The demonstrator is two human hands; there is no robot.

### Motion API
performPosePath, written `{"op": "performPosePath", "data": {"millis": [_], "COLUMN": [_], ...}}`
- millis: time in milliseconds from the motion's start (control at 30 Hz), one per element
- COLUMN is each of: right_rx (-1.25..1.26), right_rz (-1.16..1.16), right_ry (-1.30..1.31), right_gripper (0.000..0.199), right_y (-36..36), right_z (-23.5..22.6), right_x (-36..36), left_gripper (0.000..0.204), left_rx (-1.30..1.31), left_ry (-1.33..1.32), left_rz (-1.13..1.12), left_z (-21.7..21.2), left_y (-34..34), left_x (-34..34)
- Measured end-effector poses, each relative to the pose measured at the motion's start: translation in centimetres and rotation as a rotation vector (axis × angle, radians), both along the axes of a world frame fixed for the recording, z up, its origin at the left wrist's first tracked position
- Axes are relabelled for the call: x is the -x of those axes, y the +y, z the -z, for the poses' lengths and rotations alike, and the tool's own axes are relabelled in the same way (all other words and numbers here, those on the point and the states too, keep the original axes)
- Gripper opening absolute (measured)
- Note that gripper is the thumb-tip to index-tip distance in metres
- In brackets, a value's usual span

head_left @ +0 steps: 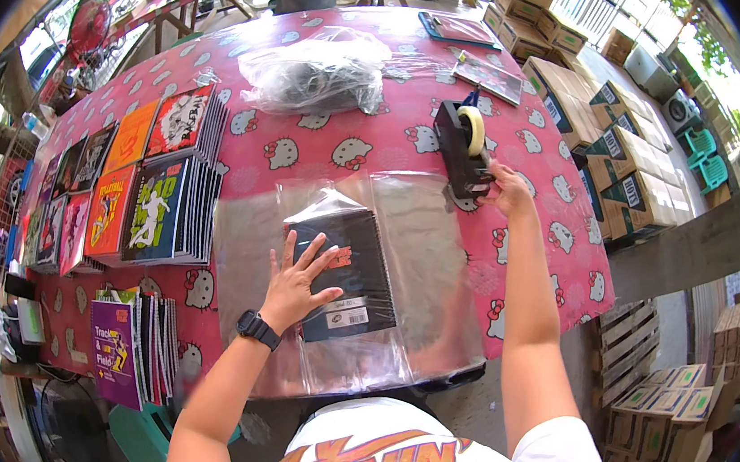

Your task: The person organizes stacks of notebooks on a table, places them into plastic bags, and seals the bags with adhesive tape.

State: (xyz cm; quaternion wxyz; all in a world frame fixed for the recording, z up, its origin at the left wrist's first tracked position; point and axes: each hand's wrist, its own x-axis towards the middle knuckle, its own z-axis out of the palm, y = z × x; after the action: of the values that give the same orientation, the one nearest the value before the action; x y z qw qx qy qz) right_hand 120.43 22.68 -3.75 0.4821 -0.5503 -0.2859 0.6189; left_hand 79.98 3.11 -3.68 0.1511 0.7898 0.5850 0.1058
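Notebook: the dark spiral notebook (343, 269) lies flat in front of me inside a clear plastic sleeve (401, 279), near the front edge of the surface (324, 150); a white label sits at its near right corner and an orange patch nearer its middle.
Left hand: my left hand (297, 282) lies flat on the notebook's left half, fingers spread and released, pressing it down through the plastic; it grasps nothing.
Left arm: my forearm comes up from the lower edge, a black watch (258, 328) on the wrist.
Right hand: my right hand (510, 190) reaches well past the notebook to the far right, fingertips pinched at the front end of the black tape dispenser (461, 150); I cannot tell whether tape is between them.
Right arm: stretched out nearly straight, crossing just beside the sleeve's right edge.
Tape dispenser: stands beyond the sleeve's far right corner, a yellowish roll on top.
Stacks at left: fanned piles of notebooks (158, 191) with red, orange, black and green covers, well apart from my left hand; a purple-covered pile (127, 350) nearer me.
Bag: a crumpled clear plastic bag (319, 72) with dark contents lies at the far middle.
Cover: red cloth with white cartoon cats.
Boxes: brown cartons (621, 158) are stacked on the ground at right.
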Motion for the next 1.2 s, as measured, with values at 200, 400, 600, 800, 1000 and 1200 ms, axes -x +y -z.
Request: {"op": "performPosePath", "data": {"millis": [200, 400, 600, 800, 1000, 1200], "right_rx": [-0.189, -0.279, -0.185, -0.001, -0.027, -0.078], "right_rz": [0.097, 0.122, -0.196, -0.625, -0.766, -0.496], "right_ry": [-0.039, -0.709, -0.79, -0.544, -1.582, -0.6], "right_gripper": [0.02, 0.022, 0.026, 0.04, 0.062, 0.052], "right_y": [-4.6, -3.7, -8.1, -15.3, -15.2, -20.3], "right_z": [1.8, 5.2, 1.3, -4.3, -5.7, 1.9], "right_x": [1.4, 0.0, 6.7, 22.8, 21.7, 14.8], "left_gripper": [0.071, 0.072, 0.073, 0.083, 0.088, 0.071], "left_rx": [0.008, 0.023, 0.072, 0.115, 0.152, -0.208], "left_ry": [-0.007, -0.019, -0.008, 0.004, 0.098, -0.827], "left_rz": [-0.005, 0.014, -0.063, -0.066, -0.077, -0.471], "left_z": [0.0, -0.4, -1.2, -2.1, -2.9, 3.1], "left_y": [-0.3, 0.1, 0.4, 0.6, 1.1, -4.9], "left_x": [0.5, -0.3, 0.0, -0.9, -1.0, 0.5]}}
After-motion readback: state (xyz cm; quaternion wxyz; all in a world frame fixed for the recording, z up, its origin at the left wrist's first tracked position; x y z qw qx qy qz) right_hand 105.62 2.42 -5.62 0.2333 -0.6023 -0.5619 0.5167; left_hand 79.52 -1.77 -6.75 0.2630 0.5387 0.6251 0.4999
